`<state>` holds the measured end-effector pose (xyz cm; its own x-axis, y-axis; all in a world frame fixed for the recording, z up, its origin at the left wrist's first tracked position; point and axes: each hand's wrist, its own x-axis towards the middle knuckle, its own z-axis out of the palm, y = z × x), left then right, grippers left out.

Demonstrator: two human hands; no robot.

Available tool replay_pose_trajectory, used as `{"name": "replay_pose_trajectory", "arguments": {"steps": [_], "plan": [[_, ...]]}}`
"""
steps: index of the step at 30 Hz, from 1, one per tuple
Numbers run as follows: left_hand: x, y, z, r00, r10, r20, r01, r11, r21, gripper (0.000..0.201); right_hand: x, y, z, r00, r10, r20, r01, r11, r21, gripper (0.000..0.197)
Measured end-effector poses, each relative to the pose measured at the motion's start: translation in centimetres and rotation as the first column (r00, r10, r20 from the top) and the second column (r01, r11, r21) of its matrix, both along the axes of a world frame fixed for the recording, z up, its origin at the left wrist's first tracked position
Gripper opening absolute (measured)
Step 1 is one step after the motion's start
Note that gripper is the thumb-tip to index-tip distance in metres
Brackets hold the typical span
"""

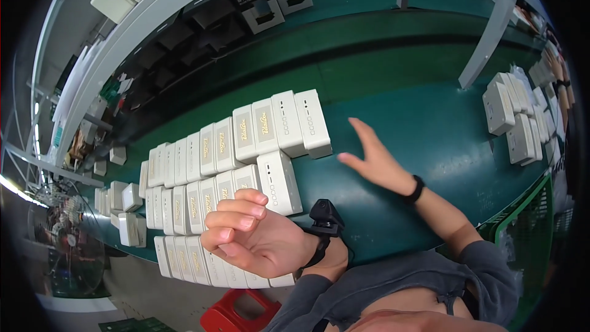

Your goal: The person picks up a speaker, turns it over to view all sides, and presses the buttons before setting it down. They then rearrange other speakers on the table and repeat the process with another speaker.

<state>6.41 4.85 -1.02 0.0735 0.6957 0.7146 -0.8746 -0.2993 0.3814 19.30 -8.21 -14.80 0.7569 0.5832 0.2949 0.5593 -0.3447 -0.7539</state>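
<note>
Rows of white box-shaped devices (264, 120) stand close together on the green table; some faces carry gold lettering, others small dark ports and square marks. My left hand (261, 237) is raised over the nearer rows, palm turned up, fingers loosely curled and nothing in them. It hides several devices below, and whether it touches any I cannot tell. A small black camera-like device (326, 216) is strapped to that wrist. My right hand (384, 163), with a black wristband (416, 189), is over the table right of the rows. Its thumb and fingers are spread, apart from the end device (312, 123).
More white devices (515, 117) are stacked at the far right, others (130, 224) at the left. Dark printed boxes (261, 9) stand behind a grey metal frame (491, 31). A green crate (525, 227) is at the right, a red stool (239, 310) below, a fan (70, 240) at left.
</note>
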Motion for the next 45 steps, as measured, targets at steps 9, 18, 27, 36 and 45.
{"name": "replay_pose_trajectory", "arguments": {"steps": [9,18,27,36,45], "plan": [[-0.2,0.0,0.0,1.0,-0.009,0.019,0.01,0.999,-0.041,0.019,-0.2,6.4,0.8,0.999,-0.053,-0.01,0.054,0.995,0.087,0.074],[0.6,0.5,-0.1,0.997,-0.046,0.055,0.049,0.998,-0.039,0.018,5.8,-2.1,2.0,0.334,0.666,-0.667,0.364,0.562,0.743,0.056],[1.6,-0.8,0.2,0.981,-0.095,-0.172,0.111,0.99,0.089,0.024,5.6,-4.6,8.7,0.247,0.919,-0.307,0.465,0.166,0.87,0.051],[4.6,-2.8,-0.4,0.866,-0.157,-0.475,0.221,0.972,0.082,0.059,4.2,-4.1,9.3,0.544,0.716,-0.438,0.405,0.232,0.884,0.054],[8.1,-4.4,-1.6,0.857,-0.345,-0.384,0.35,0.935,-0.059,0.08,1.9,-2.4,9.5,0.781,0.363,-0.508,0.318,0.469,0.824,0.067]]}}
